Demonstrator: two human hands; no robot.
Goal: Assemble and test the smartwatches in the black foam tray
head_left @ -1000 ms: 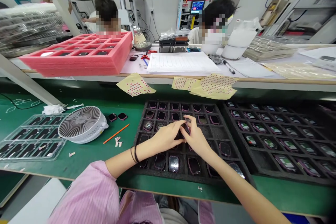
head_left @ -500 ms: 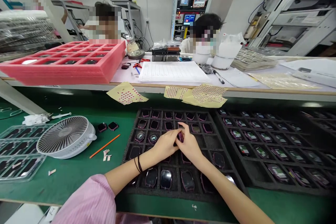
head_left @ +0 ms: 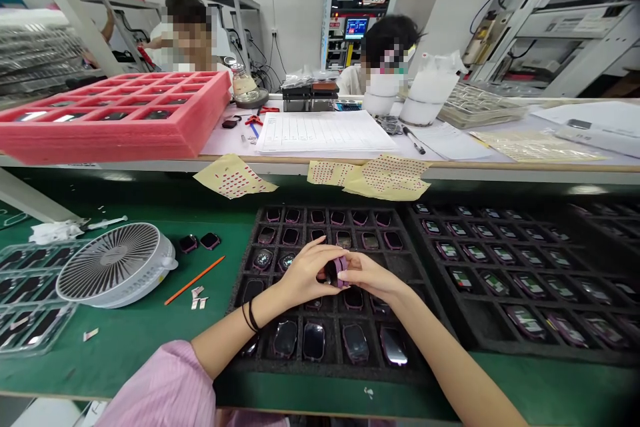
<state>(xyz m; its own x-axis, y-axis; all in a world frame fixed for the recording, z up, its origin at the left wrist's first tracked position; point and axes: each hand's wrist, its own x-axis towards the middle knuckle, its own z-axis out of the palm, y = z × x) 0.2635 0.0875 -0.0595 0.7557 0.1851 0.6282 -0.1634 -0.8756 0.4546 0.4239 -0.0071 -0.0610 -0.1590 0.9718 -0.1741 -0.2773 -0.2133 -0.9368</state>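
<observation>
Bright, even overhead light, hardly any shadows, but the watch screens point(head_left: 393, 345) in the black foam tray point(head_left: 320, 371) catch glare, and fisheye blur smears the edges.

Green bench mat point(head_left: 125, 360) carrying black foam tray point(head_left: 330, 370), white desk fan point(head_left: 113, 265), orange stick point(head_left: 194, 280), clear plastic tray point(head_left: 30, 300).

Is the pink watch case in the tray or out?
Out: the left hand and right hand hold the watch case above the foam tray.

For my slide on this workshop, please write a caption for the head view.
The left hand and right hand hold a pink-framed watch body above a black foam tray on a green bench.
</observation>
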